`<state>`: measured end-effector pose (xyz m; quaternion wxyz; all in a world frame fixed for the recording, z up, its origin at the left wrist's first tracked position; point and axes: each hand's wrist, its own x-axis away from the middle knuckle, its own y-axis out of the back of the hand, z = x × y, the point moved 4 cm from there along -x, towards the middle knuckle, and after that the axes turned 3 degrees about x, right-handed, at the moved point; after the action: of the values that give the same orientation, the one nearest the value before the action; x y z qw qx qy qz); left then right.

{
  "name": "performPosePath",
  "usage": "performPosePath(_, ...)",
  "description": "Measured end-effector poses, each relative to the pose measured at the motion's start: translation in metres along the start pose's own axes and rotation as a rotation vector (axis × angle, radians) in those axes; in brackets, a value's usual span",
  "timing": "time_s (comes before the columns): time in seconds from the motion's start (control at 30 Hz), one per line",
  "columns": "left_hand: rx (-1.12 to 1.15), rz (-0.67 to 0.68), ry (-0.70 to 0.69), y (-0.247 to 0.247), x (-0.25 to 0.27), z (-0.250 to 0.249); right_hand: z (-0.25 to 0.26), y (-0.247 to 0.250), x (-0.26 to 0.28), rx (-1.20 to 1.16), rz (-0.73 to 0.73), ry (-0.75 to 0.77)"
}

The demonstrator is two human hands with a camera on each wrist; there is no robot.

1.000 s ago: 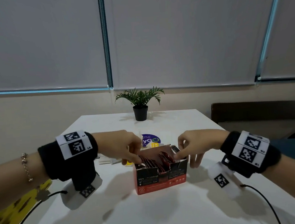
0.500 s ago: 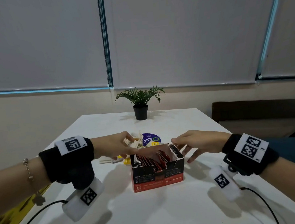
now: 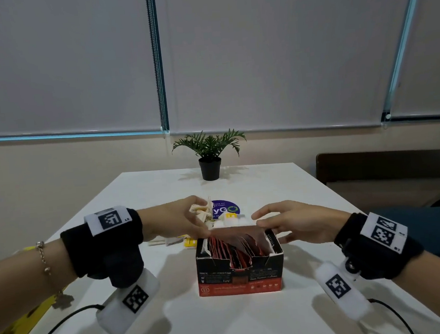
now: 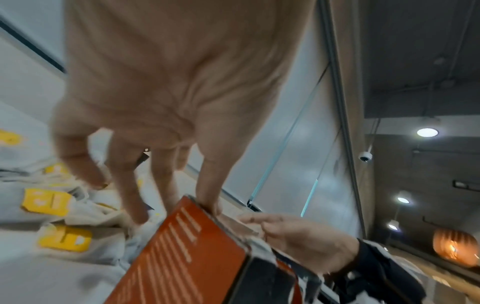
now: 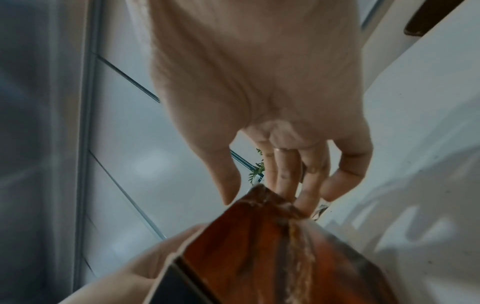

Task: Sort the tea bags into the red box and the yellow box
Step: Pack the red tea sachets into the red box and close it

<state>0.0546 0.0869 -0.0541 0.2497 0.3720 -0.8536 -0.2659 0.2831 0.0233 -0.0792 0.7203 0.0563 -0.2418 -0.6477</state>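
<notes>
The red box [image 3: 240,266] stands open in the middle of the white table [image 3: 226,322], packed with red tea bags [image 3: 233,252] standing on edge. Its rear flap [image 3: 236,231] is raised.

Both hands meet at the back of that box. The left hand [image 3: 176,221] comes in from the box's left, palm down, fingers [image 4: 207,181] stretched long; in the left wrist view the thumb tip sits on the box's top far corner while the other fingers reach down past it toward the loose bags. Nothing is curled round or pinched there, so the hand reads as open. The right hand [image 3: 294,220] reaches in from the box's right, also palm down, its fingertips [image 5: 306,197] laid straight on the flap's upper edge, thumb apart and holding nothing.

Just behind the box lies a heap of pale tea bags with yellow tags [image 4: 46,200], partly hidden by the left hand and the flap. A round blue sticker [image 3: 226,209] shows beyond the heap, its lettering half covered. Farther behind the box stands a potted plant [image 3: 209,154]. A yellow shape [image 3: 13,333] is cut off at the frame's edge, left of the box; whether it is the yellow box I cannot tell.
</notes>
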Motion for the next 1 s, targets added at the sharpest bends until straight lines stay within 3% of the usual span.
performPosePath(0.17,0.131,-0.174,-0.242,0.005,0.002,-0.010,0.012,0.017,0.007,-0.205,-0.302,0.293)
performPosePath(0.3,0.113,-0.326,-0.440,0.012,0.017,-0.024,0.027,0.024,0.032,-0.118,-0.446,0.503)
performPosePath(0.37,0.046,-0.388,-0.539,0.012,0.027,-0.028,0.033,0.022,0.049,-0.025,-0.489,0.606)
performPosePath(0.47,-0.036,-0.403,-0.660,0.007,0.040,-0.033,0.034,0.008,0.067,0.049,-0.426,0.701)
performPosePath(0.73,-0.299,-0.311,-0.764,-0.017,0.043,-0.027,0.018,-0.015,0.072,0.102,-0.410,0.630)
performPosePath(1.0,-0.306,-0.529,-0.780,-0.010,0.048,-0.032,0.019,-0.016,0.077,0.234,-0.569,0.516)
